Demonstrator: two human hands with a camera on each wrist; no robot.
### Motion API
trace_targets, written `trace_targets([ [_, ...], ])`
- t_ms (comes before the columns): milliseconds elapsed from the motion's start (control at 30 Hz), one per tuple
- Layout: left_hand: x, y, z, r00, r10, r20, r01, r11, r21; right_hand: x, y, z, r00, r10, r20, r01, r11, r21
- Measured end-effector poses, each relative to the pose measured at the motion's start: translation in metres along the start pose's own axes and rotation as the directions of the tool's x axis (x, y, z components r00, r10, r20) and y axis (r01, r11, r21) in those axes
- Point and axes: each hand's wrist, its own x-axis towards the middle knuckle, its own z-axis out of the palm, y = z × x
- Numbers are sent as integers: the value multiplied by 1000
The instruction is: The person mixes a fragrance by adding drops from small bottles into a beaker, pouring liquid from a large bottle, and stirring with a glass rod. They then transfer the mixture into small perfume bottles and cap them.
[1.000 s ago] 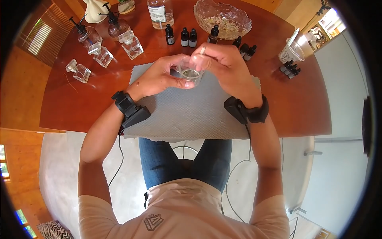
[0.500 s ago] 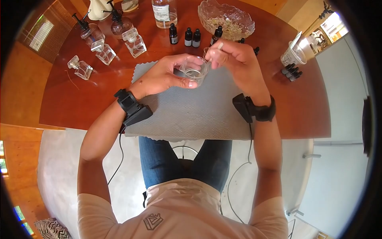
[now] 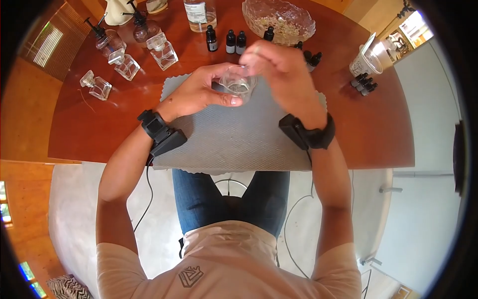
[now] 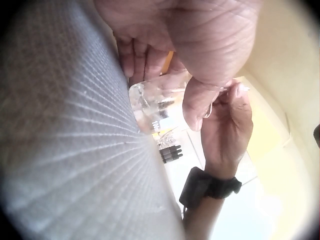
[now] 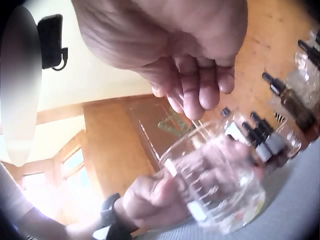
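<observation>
My left hand (image 3: 199, 92) grips a small clear glass beaker (image 3: 238, 88) by its side, thumb at the front and fingers behind. A little clear liquid shows low in the beaker, which has white graduation marks in the right wrist view. Above the rim, my right hand (image 3: 285, 72) pinches a thin clear rod (image 5: 200, 127) between thumb and fingertips. The rod slants down into the beaker's mouth. In the head view the right hand hides most of the rod and overlaps the beaker's far right rim.
Beneath the hands lies a grey textured mat (image 3: 224, 139). Behind it stand black-capped dropper bottles (image 3: 230, 42), a labelled bottle (image 3: 195, 15) and a glass bowl (image 3: 311, 27). Square glass bottles (image 3: 103, 89) are at left; a plastic cup (image 3: 359, 67) and small vials (image 3: 363, 83) at right.
My right hand shifted right, to beside the beaker's rim, then came back left over its mouth. The left hand keeps hold of the beaker in nearly the same place.
</observation>
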Motion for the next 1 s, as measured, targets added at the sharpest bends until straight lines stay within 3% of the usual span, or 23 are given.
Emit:
trace_targets([
  [133, -3, -2, -3, 999, 35, -30, -35, 999, 18, 4, 3, -2, 999, -20, 44, 16, 997, 76],
  [200, 0, -2, -2, 999, 34, -17, -33, 999, 18, 4, 3, 12, 1000, -23, -11, 23, 1000, 18],
  [233, 0, -3, -1, 999, 42, -24, -41, 999, 16, 5, 2, 16, 989, -97, -115, 92, 994, -52],
  [333, 1, -5, -1, 998, 56, -30, -55, 998, 30, 2, 4, 5, 977, -17, -214, 14, 1000, -15],
  [433, 0, -2, -2, 998, 51, -33, -50, 998, 47, 3, 6, 2, 996, -89, -5, 89, 994, -61],
  [533, 1, -5, -2, 997, 64, -40, -62, 997, 56, 4, 7, 5, 986, -101, -134, 90, 993, -82],
  [633, 1, -3, -1, 998, 50, -29, -48, 998, 44, 2, 8, 0, 996, -42, -73, 43, 999, 9],
  [733, 0, -3, -3, 999, 25, -20, -25, 999, 24, 2, -2, -6, 995, -17, 99, 5, 993, 118],
  [833, 1, -7, -2, 998, 59, -38, -57, 997, 45, 4, 5, -2, 993, -55, -103, 42, 991, -124],
  [933, 0, -2, 0, 999, 30, -35, -30, 999, 11, 3, -1, -6, 995, -79, 56, 80, 997, -11],
  [1000, -1, -1, -2, 999, 23, -36, -23, 1000, 5, 4, 1, -4, 996, -93, -9, 93, 994, 49],
])
